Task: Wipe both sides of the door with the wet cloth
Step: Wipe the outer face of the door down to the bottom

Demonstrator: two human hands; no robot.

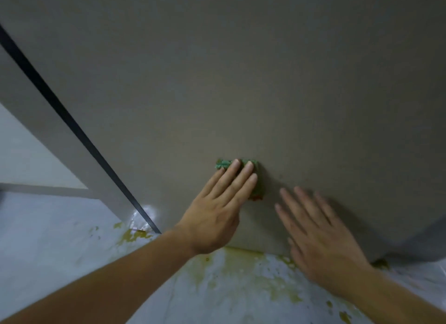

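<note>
A plain grey-brown door (241, 82) fills most of the head view, and I look down along its lower part. My left hand (217, 208) presses a small green cloth (223, 164) flat against the door near its bottom, fingers straight; most of the cloth is hidden under them. Just to the right, my right hand (316, 237) lies flat on the bare door with fingers spread and holds nothing.
A dark gap (72, 126) runs diagonally at the left between the door's edge and the grey frame (36, 121). The pale marble-like floor (60, 251) below carries yellow-green stains (241, 275) along the door's bottom edge. A white wall (24, 159) shows at far left.
</note>
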